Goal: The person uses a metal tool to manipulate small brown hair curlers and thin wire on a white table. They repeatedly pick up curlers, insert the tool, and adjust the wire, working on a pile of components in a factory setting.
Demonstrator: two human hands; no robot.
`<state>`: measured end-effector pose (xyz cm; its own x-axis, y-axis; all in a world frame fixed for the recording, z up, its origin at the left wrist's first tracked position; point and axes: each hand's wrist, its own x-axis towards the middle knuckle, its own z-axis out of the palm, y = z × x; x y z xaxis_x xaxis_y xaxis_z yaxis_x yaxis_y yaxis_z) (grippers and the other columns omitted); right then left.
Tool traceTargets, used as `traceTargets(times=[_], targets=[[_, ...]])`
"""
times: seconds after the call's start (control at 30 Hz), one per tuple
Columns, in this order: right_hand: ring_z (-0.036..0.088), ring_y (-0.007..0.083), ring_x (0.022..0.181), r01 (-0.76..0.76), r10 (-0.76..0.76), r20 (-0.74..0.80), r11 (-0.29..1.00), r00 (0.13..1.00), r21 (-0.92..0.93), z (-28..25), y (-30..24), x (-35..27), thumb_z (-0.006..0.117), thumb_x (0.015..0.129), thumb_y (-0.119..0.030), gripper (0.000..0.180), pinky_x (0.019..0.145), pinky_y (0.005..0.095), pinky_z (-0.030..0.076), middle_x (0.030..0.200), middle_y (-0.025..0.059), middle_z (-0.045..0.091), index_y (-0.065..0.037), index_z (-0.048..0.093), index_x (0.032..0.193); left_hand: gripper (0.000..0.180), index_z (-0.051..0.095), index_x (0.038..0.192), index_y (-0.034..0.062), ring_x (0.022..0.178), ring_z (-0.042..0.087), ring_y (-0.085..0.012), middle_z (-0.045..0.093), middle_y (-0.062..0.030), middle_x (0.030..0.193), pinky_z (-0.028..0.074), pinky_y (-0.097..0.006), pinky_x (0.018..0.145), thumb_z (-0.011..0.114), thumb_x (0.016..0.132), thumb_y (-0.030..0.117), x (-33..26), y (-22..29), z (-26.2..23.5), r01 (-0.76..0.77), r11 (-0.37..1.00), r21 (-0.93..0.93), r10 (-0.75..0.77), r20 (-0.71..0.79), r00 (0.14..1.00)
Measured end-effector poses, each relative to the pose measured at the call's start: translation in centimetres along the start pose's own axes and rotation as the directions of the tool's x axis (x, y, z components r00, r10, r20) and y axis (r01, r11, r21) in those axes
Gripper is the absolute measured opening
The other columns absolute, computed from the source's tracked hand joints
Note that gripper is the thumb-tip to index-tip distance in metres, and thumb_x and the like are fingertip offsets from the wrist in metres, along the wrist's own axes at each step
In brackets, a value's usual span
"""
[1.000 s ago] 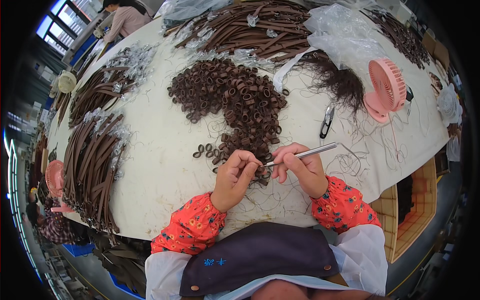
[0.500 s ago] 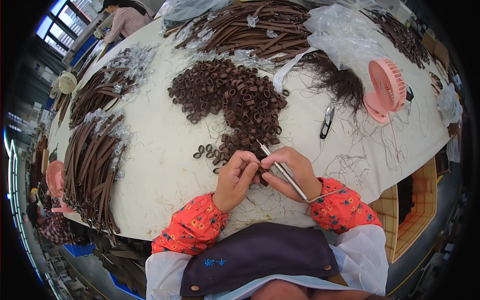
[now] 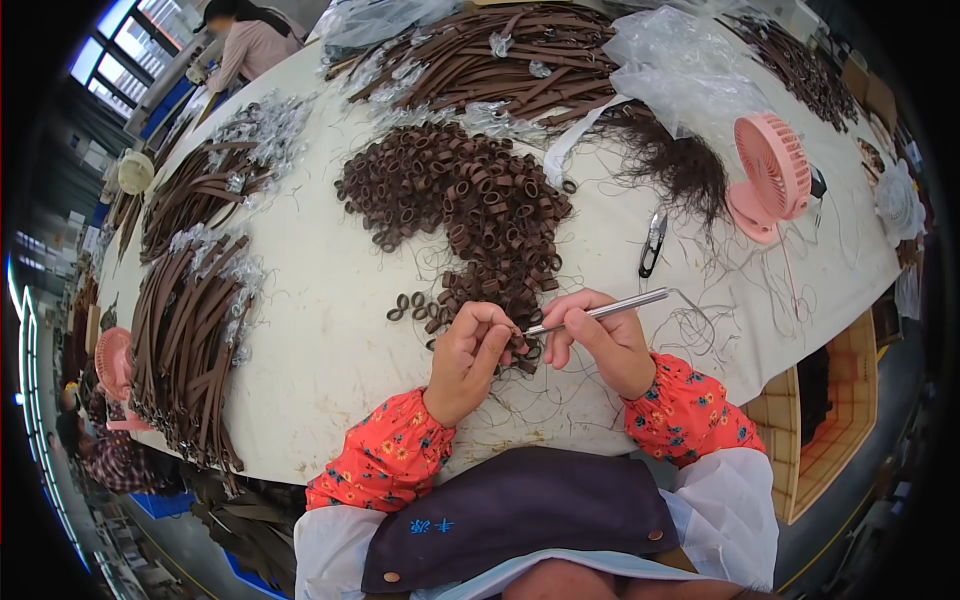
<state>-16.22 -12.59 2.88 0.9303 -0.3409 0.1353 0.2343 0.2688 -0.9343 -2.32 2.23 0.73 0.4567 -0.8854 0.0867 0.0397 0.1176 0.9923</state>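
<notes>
My left hand (image 3: 468, 357) pinches a small brown loop at its fingertips, close to the near edge of the white table (image 3: 320, 330). My right hand (image 3: 600, 340) grips a thin silver metal tool (image 3: 600, 311) whose tip points left at the loop; the handle sticks out to the right. Both hands sit at the near end of a big pile of brown loops (image 3: 460, 205). A few loose loops (image 3: 405, 305) lie just left of my left hand.
Bundles of brown straps (image 3: 185, 330) lie at the left and more straps (image 3: 510, 60) at the far side. A pink desk fan (image 3: 770, 175), small thread snips (image 3: 652, 242), clear plastic bags (image 3: 690, 70) and loose threads are on the right. A person (image 3: 245, 45) works far left.
My right hand has swung the silver tool from pointing up-left with its handle toward me to lying nearly level, handle out to the right. My left hand has stayed in place.
</notes>
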Motion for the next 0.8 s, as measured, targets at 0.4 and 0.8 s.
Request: traceTargets(times=[0.4, 0.8], targets=[[0.059, 0.0115, 0.07, 0.039, -0.041, -0.022, 0.998, 0.999, -0.052, 0.0, 0.5, 0.0, 0.047, 0.099, -0.019, 0.021, 0.067, 0.0259, 0.048, 0.074, 0.0047, 0.059, 0.0, 0.055, 0.104, 0.008, 0.046, 0.103, 0.0034, 0.077, 0.058, -0.0101, 0.058, -0.0053, 0.088, 0.045, -0.021, 0.062, 0.046, 0.098, 0.01, -0.1, 0.0, 0.1, -0.018, 1.0, 0.007, 0.018, -0.015, 1.0], [0.06, 0.0149, 0.079, 0.227, -0.308, 0.02, 0.652, 0.951, -0.724, 0.8, 1.1, 0.4, 0.068, 0.076, -0.001, 0.039, 0.073, 0.0279, 0.049, 0.088, 0.0063, 0.06, -0.005, 0.054, 0.111, 0.008, 0.056, 0.099, 0.0003, 0.071, 0.06, -0.0097, 0.064, -0.0073, 0.091, 0.049, -0.023, 0.064, 0.055, 0.092, 0.004, -0.2, -0.1, 0.6, -0.163, 0.956, 0.246, 0.175, -0.03, 0.984]])
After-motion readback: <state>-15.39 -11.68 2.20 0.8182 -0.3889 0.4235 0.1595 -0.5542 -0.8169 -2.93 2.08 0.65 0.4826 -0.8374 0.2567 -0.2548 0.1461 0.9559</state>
